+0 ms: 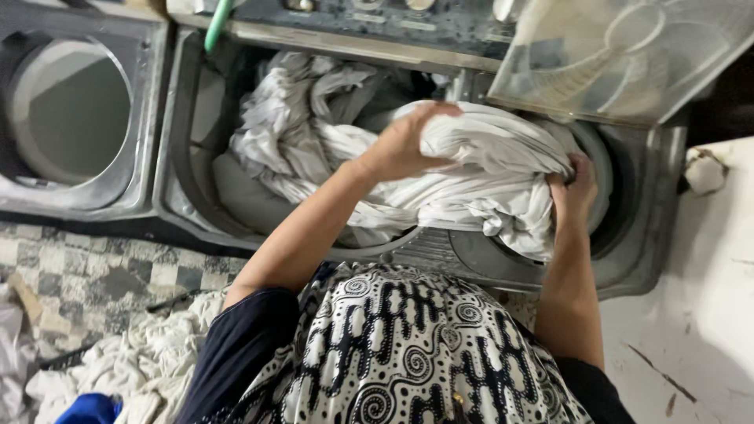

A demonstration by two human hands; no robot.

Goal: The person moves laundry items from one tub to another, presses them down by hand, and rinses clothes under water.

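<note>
In the head view, your left hand (404, 145) presses down on top of the bulky white wet cloth bundle (479, 177) at frame centre, while your right hand (573, 188) clutches its right edge over the grey twin-tub washing machine (644, 235).
</note>
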